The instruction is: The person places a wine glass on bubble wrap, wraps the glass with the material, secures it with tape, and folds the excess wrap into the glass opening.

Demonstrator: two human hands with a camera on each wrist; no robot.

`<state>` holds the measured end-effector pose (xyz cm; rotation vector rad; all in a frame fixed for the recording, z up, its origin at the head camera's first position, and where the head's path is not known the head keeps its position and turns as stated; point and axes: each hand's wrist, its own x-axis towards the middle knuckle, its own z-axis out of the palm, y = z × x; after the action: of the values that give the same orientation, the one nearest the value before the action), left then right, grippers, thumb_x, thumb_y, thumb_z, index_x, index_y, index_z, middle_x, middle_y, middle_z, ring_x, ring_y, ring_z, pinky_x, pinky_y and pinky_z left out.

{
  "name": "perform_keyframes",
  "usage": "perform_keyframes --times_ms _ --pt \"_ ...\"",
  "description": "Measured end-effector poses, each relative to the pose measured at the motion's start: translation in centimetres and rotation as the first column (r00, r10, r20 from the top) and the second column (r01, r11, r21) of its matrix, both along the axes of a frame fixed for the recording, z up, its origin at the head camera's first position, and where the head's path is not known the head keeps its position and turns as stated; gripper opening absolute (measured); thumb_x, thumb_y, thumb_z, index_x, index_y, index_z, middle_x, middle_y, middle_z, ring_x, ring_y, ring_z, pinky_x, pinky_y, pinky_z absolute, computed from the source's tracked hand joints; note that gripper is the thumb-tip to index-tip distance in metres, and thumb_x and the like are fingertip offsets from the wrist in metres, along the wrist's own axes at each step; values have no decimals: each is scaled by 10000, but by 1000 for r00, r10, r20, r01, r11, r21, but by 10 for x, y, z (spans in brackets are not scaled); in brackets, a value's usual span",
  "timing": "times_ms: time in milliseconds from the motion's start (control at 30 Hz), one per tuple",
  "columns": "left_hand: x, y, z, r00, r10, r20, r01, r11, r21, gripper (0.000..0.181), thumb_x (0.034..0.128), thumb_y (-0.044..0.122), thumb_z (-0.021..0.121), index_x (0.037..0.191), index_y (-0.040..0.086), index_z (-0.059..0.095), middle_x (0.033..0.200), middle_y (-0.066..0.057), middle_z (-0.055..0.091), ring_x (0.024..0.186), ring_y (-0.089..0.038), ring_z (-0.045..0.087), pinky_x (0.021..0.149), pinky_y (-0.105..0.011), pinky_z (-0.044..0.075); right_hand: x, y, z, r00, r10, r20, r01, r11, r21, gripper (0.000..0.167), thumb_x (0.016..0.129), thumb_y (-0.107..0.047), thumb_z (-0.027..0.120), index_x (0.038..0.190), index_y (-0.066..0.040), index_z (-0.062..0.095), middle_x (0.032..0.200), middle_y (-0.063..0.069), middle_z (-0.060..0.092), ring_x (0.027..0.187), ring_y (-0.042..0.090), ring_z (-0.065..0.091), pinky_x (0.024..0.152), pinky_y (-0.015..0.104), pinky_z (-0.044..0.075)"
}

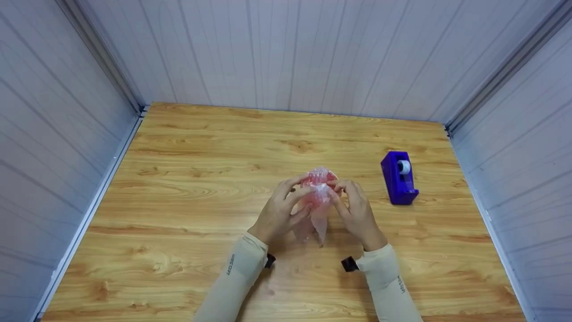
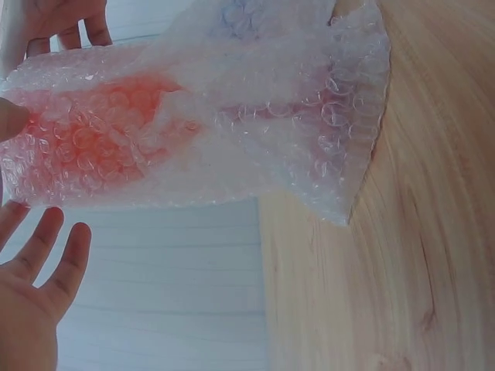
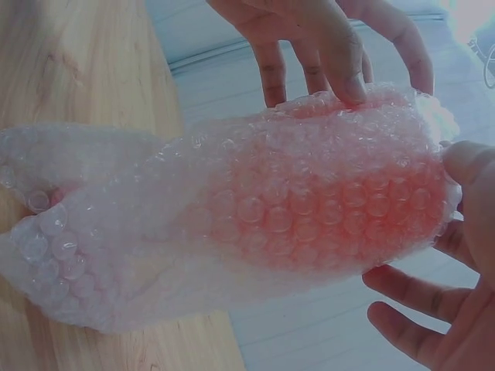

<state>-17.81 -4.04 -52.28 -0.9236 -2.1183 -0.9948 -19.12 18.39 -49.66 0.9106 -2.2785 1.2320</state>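
A red item wrapped in clear bubble wrap (image 1: 320, 197) is held up between both hands over the table; the wrap hides what the item is. The left hand (image 1: 280, 209) grips its left side, with thumb and fingers curved round the wrap. On the opposite side, the right hand (image 1: 356, 211) pinches the upper part of the wrap between thumb and fingers. Loose wrap hangs below the red part, as the left wrist view shows with the flared end of the bubble wrap (image 2: 332, 116). In the right wrist view the bubble wrap (image 3: 309, 209) lies closely over the red part.
A blue tape dispenser (image 1: 399, 179) with a roll of clear tape (image 1: 404, 167) stands on the wooden table (image 1: 201, 179), right of the hands. Pale panel walls (image 1: 277, 53) border the table at the back and both sides.
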Motion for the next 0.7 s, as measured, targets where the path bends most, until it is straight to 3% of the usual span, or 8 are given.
perform_keyframes --times_ms 233,433,567,700 --pt "1 -1 2 1000 4 10 -3 1000 -16 389 942 177 713 1319 179 616 1460 -127 467 1242 -239 500 936 -371 499 -2 1 -3 999 5 -53 -4 1000 22 119 943 3 653 981 -84 583 1188 40 675 946 199 554 813 393 458" --pt "1 -1 7 1000 16 25 -15 999 -51 334 932 184 716 1258 150 650 1455 -118 469 1258 -239 484 943 -386 497 -3 4 -3 997 35 -71 -32 998 49 41 1013 -109 596 1018 -81 626 1169 59 670 1033 251 583 914 415 468" --pt "1 -1 10 999 41 26 -39 995 -89 310 925 184 706 1228 136 660 1429 -118 483 1218 -258 503 962 -372 479 -3 8 -4 996 68 -54 -64 995 78 112 1033 -137 565 1075 -97 661 1229 54 644 1141 272 570 990 432 455" --pt "0 0 12 998 62 20 -59 991 -117 289 917 201 699 1196 132 671 1401 -122 498 1178 -277 516 963 -372 465 -1 11 -5 996 88 -28 -85 990 115 134 995 -125 624 1117 -132 679 1304 40 602 1182 255 538 979 423 464"
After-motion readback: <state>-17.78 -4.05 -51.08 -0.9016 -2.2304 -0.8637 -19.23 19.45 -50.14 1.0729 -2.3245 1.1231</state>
